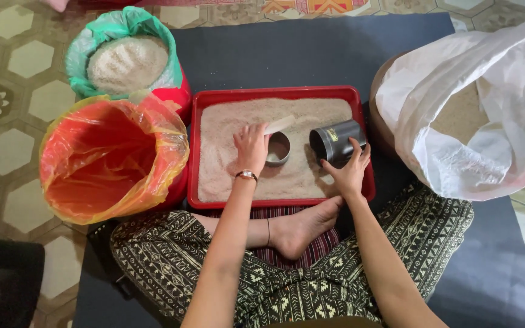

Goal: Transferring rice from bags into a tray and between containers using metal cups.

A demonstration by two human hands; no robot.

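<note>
A small steel cup (278, 149) sits in the rice inside the red tray (360, 97), near the tray's middle. The left hand (251, 146) rests against the cup's left rim, its grip closed around a pale flat scoop (279, 125) that sticks out above the cup. Just right of the cup, a dark round tin (336, 141) lies tipped on its side, mouth toward the cup; the right hand (349, 170) has its fingers spread over the tin's lower side, grip clamped on it. The tray lies on a dark mat (299, 48) in front of the person's crossed legs. To its left stand a bucket lined with an orange bag (110, 158) and a green-lined bucket (126, 58) of rice. A big white sack (475, 115) lies open at the right.
</note>
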